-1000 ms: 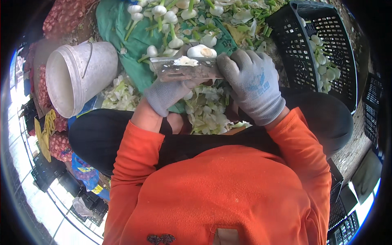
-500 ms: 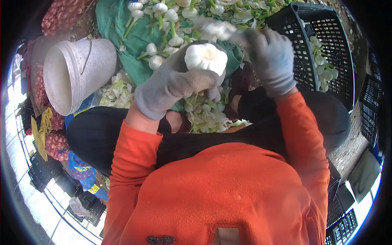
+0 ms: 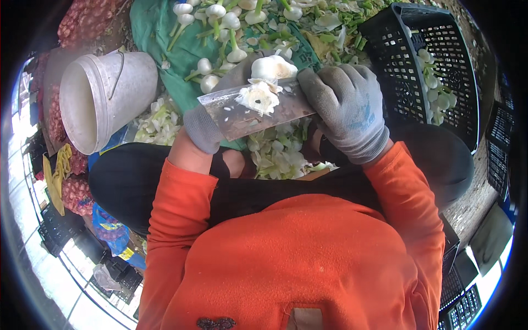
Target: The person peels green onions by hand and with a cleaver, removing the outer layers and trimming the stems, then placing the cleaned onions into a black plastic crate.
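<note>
My gloved right hand point(image 3: 352, 107) is closed around the handle of a cleaver point(image 3: 239, 125), whose wide, stained blade points left and lies nearly flat before me. On the blade sits a pale cut slice of garlic root end point(image 3: 258, 100) with a dark spot in its middle, among small scraps. Just beyond the blade's far edge shows a white garlic bulb point(image 3: 273, 67), held by my gloved left hand point(image 3: 203, 127). The blade hides most of that hand's fingers and the bulb's near side.
Stemmed garlic bulbs point(image 3: 236, 54) lie on a green cloth point(image 3: 147, 33) ahead. A white bucket point(image 3: 129, 77) lies tipped at left. At right, a black crate point(image 3: 388, 41) holds more garlic. Peelings point(image 3: 278, 151) are heaped between my legs; net sacks point(image 3: 82, 25) stand far left.
My right hand has brought the cleaver, blurred before, left across the garlic bulb. A cut root-end slice now rests on the blade. My left hand stays in about the same place.
</note>
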`<state>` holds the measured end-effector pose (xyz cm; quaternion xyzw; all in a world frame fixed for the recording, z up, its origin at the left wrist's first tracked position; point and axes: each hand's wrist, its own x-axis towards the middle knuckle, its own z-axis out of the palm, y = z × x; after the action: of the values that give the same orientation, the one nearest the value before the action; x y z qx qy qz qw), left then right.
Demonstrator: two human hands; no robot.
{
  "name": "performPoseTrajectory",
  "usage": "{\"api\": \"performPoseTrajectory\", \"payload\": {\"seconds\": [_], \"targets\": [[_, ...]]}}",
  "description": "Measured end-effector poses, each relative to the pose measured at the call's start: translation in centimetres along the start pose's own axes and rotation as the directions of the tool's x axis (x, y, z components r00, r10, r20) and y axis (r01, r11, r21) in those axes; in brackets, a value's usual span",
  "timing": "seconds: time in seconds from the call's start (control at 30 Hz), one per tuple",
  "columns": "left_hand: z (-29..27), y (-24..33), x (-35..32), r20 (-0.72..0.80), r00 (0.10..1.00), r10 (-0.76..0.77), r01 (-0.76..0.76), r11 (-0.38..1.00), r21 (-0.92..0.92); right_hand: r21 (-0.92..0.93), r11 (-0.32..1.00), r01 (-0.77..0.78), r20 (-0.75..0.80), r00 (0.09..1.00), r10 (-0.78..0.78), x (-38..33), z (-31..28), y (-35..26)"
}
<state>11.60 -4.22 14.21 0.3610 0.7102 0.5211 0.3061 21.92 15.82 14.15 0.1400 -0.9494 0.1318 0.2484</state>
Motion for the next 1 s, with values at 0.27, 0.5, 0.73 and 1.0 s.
{"api": "performPoseTrajectory", "payload": {"seconds": [0.27,0.5,0.73,1.0], "targets": [[-1.0,-0.9,0.4,0.108,0.97,0.216,-0.237,0.939,0.25,0.037,0.999,0.03,0.038,0.999,-0.032,-0.6,0.7,0.2],[0.1,1.8,-0.2,0.116,0.981,-0.156,0.187,0.926,-0.327,-0.123,0.992,-0.03,-0.036,0.999,0.026,-0.7,2.1,2.0],[-1.9,0.7,0.9,0.188,0.928,-0.321,0.372,0.785,-0.496,0.126,0.95,-0.287,-0.263,0.913,0.311,0.1,0.2,2.6],[-2.7,-9.7,3.4,-0.166,0.769,-0.617,0.526,0.464,0.713,0.657,0.252,-0.71,0.233,0.509,0.828,0.7,-1.6,3.0]]}}
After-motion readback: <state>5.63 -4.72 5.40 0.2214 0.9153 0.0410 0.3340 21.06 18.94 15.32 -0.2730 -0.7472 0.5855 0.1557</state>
